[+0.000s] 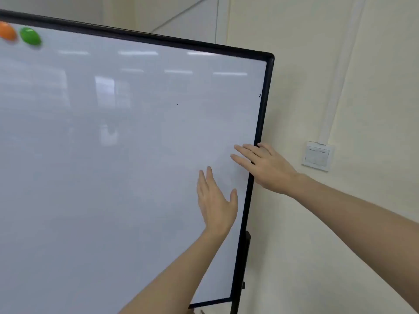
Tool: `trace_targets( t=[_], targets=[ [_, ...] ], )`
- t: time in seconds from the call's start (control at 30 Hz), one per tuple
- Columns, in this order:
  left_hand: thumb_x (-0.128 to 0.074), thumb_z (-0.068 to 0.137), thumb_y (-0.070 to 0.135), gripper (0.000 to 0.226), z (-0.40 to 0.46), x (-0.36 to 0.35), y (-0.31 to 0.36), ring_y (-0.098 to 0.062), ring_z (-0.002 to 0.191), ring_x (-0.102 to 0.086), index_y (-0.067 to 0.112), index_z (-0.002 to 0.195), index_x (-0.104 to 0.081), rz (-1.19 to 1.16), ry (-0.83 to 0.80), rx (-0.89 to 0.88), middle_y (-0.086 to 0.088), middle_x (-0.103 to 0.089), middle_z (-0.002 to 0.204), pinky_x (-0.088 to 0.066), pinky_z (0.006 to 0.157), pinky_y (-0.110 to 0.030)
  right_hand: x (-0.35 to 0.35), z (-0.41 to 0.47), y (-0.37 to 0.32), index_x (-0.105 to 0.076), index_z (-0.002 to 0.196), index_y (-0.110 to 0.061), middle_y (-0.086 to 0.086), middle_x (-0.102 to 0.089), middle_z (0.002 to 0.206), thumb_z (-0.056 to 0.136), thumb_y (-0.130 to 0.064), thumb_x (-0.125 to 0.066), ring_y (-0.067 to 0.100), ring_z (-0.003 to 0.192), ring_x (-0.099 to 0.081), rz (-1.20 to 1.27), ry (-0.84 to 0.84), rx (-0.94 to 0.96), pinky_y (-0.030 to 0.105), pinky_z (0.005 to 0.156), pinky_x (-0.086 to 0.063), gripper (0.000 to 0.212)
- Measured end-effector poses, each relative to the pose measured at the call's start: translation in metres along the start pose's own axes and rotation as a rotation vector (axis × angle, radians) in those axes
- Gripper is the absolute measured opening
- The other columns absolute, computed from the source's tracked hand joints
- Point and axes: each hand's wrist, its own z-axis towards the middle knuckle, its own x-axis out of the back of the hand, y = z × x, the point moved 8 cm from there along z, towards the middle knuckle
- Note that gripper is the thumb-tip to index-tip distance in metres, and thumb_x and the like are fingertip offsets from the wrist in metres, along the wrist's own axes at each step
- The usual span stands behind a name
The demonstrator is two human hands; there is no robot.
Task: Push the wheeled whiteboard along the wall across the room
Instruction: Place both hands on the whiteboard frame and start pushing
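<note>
Whiteboard [118,155] sits right against the wall [340,223]. Left hand [216,205] is flat and open on the board face, gripping nothing, probably just steadying it. Right hand [267,167] lies open over the board's right frame edge, thumb hooked behind, looks set to shove it sideways.

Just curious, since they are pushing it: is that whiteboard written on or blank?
Nearly blank. The whiteboard surface shows only reflections, two tiny dark marks, an orange magnet and a green magnet at top left.
</note>
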Motion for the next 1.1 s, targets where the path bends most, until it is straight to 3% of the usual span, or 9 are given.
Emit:
trace_targets(
  t=[0.07, 0.17, 0.3, 0.37, 0.47, 0.6, 0.73, 0.87, 1.1],
  targets=[
    [-0.067, 0.085, 0.035, 0.098, 0.006, -0.028, 0.002, -0.027, 0.150, 0.006, 0.023, 0.154, 0.001, 0.056, 0.060, 0.023, -0.008, 0.006, 0.164, -0.010, 0.119, -0.048, -0.020, 0.003, 0.015, -0.028, 0.151, -0.018, 0.014, -0.025, 0.159, 0.076, 0.001, -0.062, 0.031, 0.143, -0.029, -0.041, -0.026, 0.028, 0.051, 0.111, -0.034, 0.085],
    [-0.071, 0.079, 0.043, 0.115, 0.021, -0.070, 0.004, -0.028, 0.148, 0.021, 0.027, 0.151, 0.017, 0.068, 0.122, 0.085, -0.008, 0.024, 0.161, 0.000, 0.117, -0.056, -0.043, 0.010, 0.032, -0.018, 0.154, -0.022, 0.013, -0.015, 0.162, 0.085, 0.003, -0.048, 0.032, 0.147, -0.017, -0.153, 0.078, 0.164, 0.051, 0.117, -0.026, 0.079],
    [-0.076, 0.075, 0.042, 0.126, 0.037, -0.112, 0.000, -0.031, 0.145, 0.027, 0.026, 0.149, 0.024, 0.085, 0.225, 0.153, -0.006, 0.036, 0.156, 0.001, 0.114, -0.062, -0.059, 0.024, 0.050, -0.025, 0.153, -0.022, 0.011, -0.024, 0.159, 0.096, 0.005, -0.025, 0.030, 0.146, -0.021, -0.238, 0.230, 0.321, 0.048, 0.117, -0.029, 0.063],
    [-0.078, 0.072, 0.043, 0.129, 0.038, -0.126, 0.000, -0.031, 0.145, 0.029, 0.026, 0.149, 0.024, 0.105, 0.263, 0.158, -0.005, 0.039, 0.154, 0.003, 0.114, -0.062, -0.063, 0.031, 0.056, -0.036, 0.149, -0.023, 0.010, -0.033, 0.156, 0.100, -0.001, -0.031, 0.028, 0.144, -0.029, -0.208, 0.344, 0.369, 0.046, 0.113, -0.035, 0.054],
    [-0.081, 0.070, 0.040, 0.132, 0.042, -0.136, -0.002, -0.032, 0.145, 0.028, 0.025, 0.150, 0.022, 0.144, 0.330, 0.173, -0.005, 0.038, 0.155, 0.003, 0.114, -0.063, -0.067, 0.038, 0.053, -0.050, 0.141, -0.022, 0.008, -0.044, 0.149, 0.100, -0.010, -0.046, 0.026, 0.138, -0.040, -0.181, 0.534, 0.459, 0.046, 0.109, -0.041, 0.042],
    [-0.081, 0.069, 0.025, 0.129, 0.046, -0.141, -0.007, -0.033, 0.147, 0.021, 0.022, 0.152, 0.018, 0.211, 0.466, 0.200, -0.012, 0.024, 0.160, -0.001, 0.115, -0.063, -0.069, 0.042, 0.049, -0.058, 0.133, -0.018, 0.008, -0.053, 0.142, 0.099, -0.016, -0.051, 0.027, 0.133, -0.048, -0.160, 0.745, 0.601, 0.047, 0.102, -0.047, 0.035],
    [-0.081, 0.063, 0.006, 0.133, 0.042, -0.152, -0.008, -0.034, 0.148, 0.017, 0.023, 0.152, 0.017, 0.237, 0.569, 0.279, -0.015, 0.016, 0.162, -0.001, 0.117, -0.060, -0.071, 0.043, 0.051, -0.064, 0.126, -0.018, 0.009, -0.059, 0.137, 0.098, -0.016, -0.055, 0.031, 0.128, -0.052, -0.116, 0.851, 0.689, 0.048, 0.099, -0.049, 0.030],
    [-0.074, 0.062, -0.009, 0.129, 0.039, -0.155, -0.015, -0.038, 0.149, 0.007, 0.024, 0.153, 0.011, 0.371, 0.671, 0.312, -0.011, 0.008, 0.164, -0.011, 0.115, -0.065, -0.074, 0.047, 0.049, -0.067, 0.122, -0.018, 0.009, -0.063, 0.133, 0.097, -0.014, -0.055, 0.034, 0.125, -0.055, -0.075, 0.943, 0.732, 0.047, 0.099, -0.050, 0.027],
    [-0.064, 0.066, -0.017, 0.124, 0.051, -0.119, -0.039, -0.040, 0.148, 0.008, 0.027, 0.152, 0.014, 0.503, 0.757, 0.387, -0.007, 0.009, 0.164, -0.011, 0.110, -0.071, -0.069, 0.082, 0.020, -0.069, 0.116, -0.019, 0.008, -0.067, 0.126, 0.098, -0.013, -0.053, 0.035, 0.120, -0.059, -0.040, 1.051, 0.745, 0.048, 0.097, -0.051, 0.025]
  ],
)
